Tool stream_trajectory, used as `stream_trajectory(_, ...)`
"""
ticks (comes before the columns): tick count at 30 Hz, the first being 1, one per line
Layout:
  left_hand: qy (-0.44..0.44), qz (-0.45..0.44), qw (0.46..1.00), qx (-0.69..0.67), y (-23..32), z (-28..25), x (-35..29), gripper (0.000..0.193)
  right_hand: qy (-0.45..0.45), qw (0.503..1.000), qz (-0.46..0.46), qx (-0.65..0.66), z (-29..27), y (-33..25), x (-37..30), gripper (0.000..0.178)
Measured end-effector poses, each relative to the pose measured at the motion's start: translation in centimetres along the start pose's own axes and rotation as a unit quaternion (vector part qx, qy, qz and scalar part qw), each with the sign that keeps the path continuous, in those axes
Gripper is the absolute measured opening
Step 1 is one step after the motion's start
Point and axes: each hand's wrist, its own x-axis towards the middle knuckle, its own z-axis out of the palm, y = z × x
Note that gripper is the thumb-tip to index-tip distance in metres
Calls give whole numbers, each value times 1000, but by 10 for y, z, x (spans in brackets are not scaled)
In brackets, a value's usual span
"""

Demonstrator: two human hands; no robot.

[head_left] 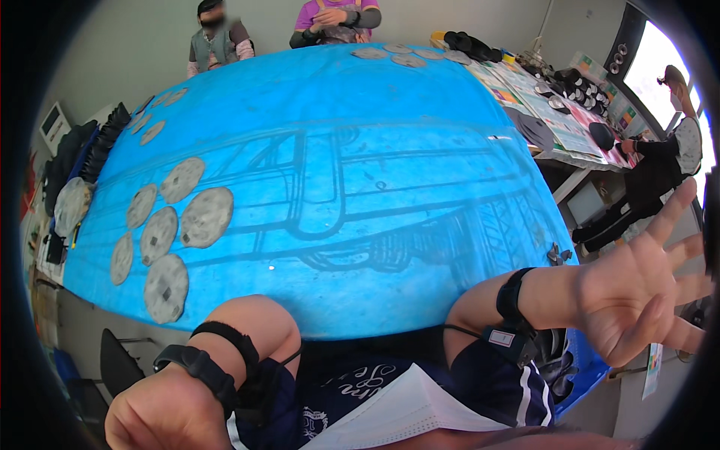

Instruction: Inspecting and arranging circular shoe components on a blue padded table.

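Observation:
My right hand (634, 289) is raised past the table's right edge, palm showing and fingers spread, with nothing in it. At the lower left my left hand (161, 411) is bent back toward me; its palm heel shows, but its fingers run out of the picture. Both hands are apart from the table. Flat grey, roughly round discs (207, 217) lie on the blue table cover (420, 300), the nearest one (166, 288) close to the front edge. Black straps circle both wrists.
More grey discs (409, 60) lie at the far end and far left. Two people are beyond the table; another person (652, 172) stands at the right beside a side table (577, 112) loaded with dark parts. A blue crate (585, 367) sits below right, a black chair (120, 360) lower left.

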Motion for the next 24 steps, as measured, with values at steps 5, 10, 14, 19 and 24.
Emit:
stream_trajectory(5, 10, 17, 1000, 8, 1, 4, 3, 22, 71, 989, 0, 127, 5, -8, 3, 55)
stream_trajectory(10, 14, 21, 1000, 8, 4, 0, 2, 23, 68, 989, 4, 132, 4, -8, 6, 58)
stream_trajectory(14, 88, 62, 985, 134, 4, -12, 11, 25, 81, 997, -7, 5, 6, -2, 6, 62)
stream_trajectory(19, 97, 22, 993, 64, 8, -20, 16, 27, 211, 961, 48, 175, 18, -1, 8, 51)
stream_trajectory(24, 86, 46, 990, 99, 17, -21, 18, 25, 85, 975, 79, 190, 24, 4, 4, 59)
